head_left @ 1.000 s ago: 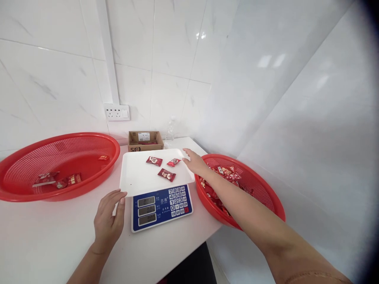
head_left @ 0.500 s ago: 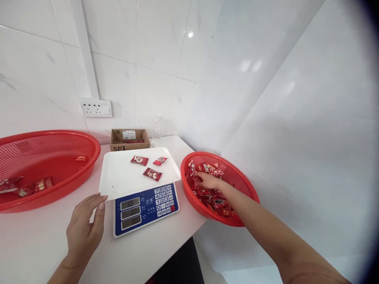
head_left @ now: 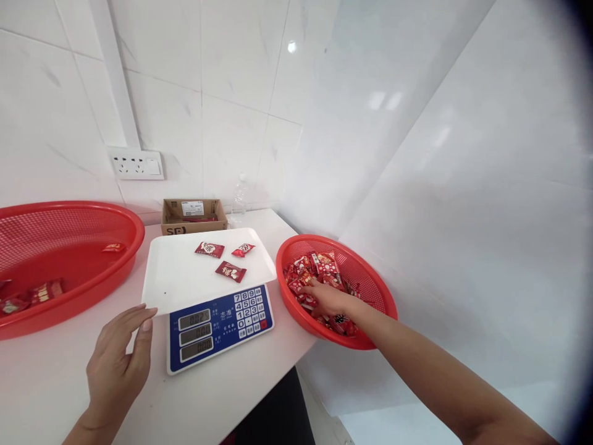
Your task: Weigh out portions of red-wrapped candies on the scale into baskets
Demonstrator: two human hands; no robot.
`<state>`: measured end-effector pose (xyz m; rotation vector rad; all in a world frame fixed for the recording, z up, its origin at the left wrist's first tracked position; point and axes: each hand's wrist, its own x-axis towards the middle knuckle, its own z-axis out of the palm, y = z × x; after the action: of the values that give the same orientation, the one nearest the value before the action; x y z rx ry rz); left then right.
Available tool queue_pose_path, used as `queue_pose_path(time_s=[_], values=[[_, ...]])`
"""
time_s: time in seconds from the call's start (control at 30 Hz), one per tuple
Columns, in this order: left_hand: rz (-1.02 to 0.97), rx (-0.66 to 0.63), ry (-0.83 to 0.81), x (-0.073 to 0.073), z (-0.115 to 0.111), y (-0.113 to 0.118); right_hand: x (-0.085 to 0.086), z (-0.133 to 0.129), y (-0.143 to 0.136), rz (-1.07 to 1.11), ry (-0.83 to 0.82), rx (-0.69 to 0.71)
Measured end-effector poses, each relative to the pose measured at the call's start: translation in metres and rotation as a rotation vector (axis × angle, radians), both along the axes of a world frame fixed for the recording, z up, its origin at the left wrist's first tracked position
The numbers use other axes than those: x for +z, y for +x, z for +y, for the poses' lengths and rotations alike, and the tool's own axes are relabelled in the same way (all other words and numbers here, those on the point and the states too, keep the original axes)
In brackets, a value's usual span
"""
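My right hand (head_left: 330, 299) reaches into the right red basket (head_left: 385, 290), its fingers stretched among red-wrapped candies (head_left: 327, 262); some fingertips are hidden by the wrappers. At the near left corner of the white weighing tray (head_left: 185, 272), my left hand (head_left: 121, 355) has its fingertips against the rim, thumb apart from the fingers. Two dark red packets (head_left: 210, 249) and a smaller, brighter red twist-wrapped candy (head_left: 243, 249) lie on the tray. Below it is the blue panel of a digital scale (head_left: 221, 330), with three displays and a keypad.
Another red basket (head_left: 132, 247) stands at the left with several candies in it. Behind the scale are an open cardboard box (head_left: 194, 227) and a clear plastic bottle (head_left: 239, 198). A wall socket (head_left: 138, 164) is above. The right basket overhangs the table edge by the wall.
My right hand has shifted slightly within the candies, and wrappers there lie differently. The whole view has moved a little to the right. My left hand stays at the tray corner.
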<state>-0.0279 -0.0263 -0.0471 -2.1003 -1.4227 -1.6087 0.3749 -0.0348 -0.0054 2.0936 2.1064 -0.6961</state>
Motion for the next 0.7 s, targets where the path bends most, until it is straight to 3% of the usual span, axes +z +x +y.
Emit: queue_pose_path(time_s=[0.1, 0.4, 0.53, 0.7], values=[[0.003, 0.014, -0.009, 0.000, -0.001, 0.000, 0.009, 0.004, 0.003, 0.104, 0.101, -0.030], [-0.010, 0.009, -0.005, -0.002, 0.000, -0.001, 0.059, 0.010, 0.008, 0.343, 0.359, -0.222], [0.003, 0.000, 0.029, -0.003, 0.001, -0.001, 0.077, 0.020, -0.016, 0.468, 0.403, -0.201], [-0.011, -0.040, 0.063, -0.001, 0.001, -0.001, 0.089, 0.053, -0.075, 0.769, 0.408, -0.123]])
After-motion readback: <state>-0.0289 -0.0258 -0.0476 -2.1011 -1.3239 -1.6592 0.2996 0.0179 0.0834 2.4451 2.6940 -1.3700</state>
